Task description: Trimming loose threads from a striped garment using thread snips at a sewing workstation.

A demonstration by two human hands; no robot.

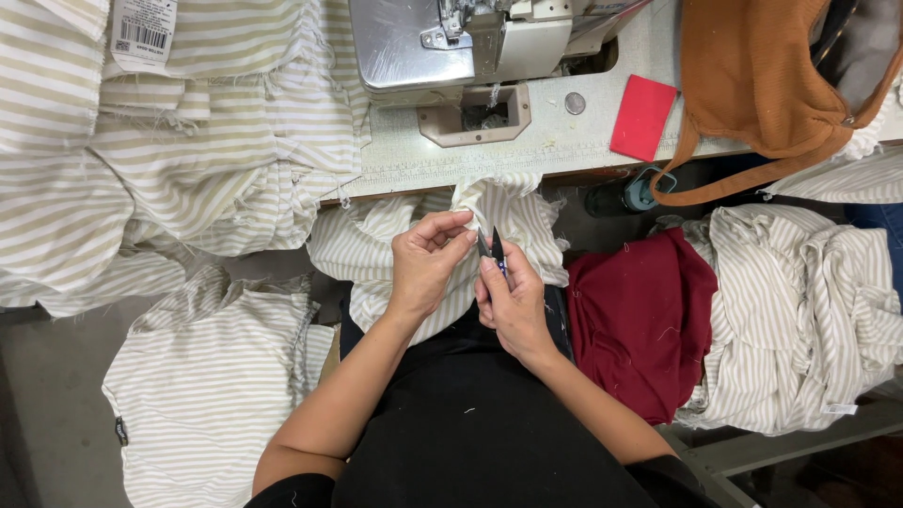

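Now | L hand (425,263) pinches striped fabric (508,212) edge | R hand (513,306) grips snips (491,246) | near table edge (564,167)

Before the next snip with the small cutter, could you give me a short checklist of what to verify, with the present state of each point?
1. Left hand pinches the striped fabric edge: ok.
2. Right hand has a firm grip on the thread snips: ok.
3. Blades open or closed: cannot tell, too small.
4. Left fingertips away from the blades: not ok, they sit very close.
5. Loose thread visible at the cut point: cannot tell.
6. Fabric away from the sewing machine: ok.
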